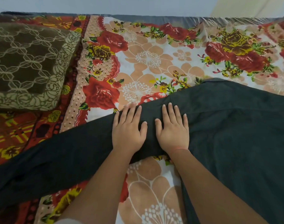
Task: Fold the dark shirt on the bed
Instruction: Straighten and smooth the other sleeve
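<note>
Hands first: left hand (127,128) and right hand (172,128) are both flat, palms down, fingers spread open, pressing on the dark shirt (226,126) without gripping anything. The shirt body fills the 3 to 5 o'clock part of the bed, and one long sleeve (41,159) trails off toward 8 o'clock, past the edge of view. Both hands sit side by side right where that sleeve meets the body, pretty much dead center. A brown pillow (26,65) sits up at 10 o'clock, well apart from the shirt.

What could go wrong, I'd guess: the flowered bedsheet (154,59) looks slick and loose, so smoothing outward could drag the sheet and bunch the shirt. Also that sleeve is long, so folding it in without lifting it clean could leave it twisted underneath.
</note>
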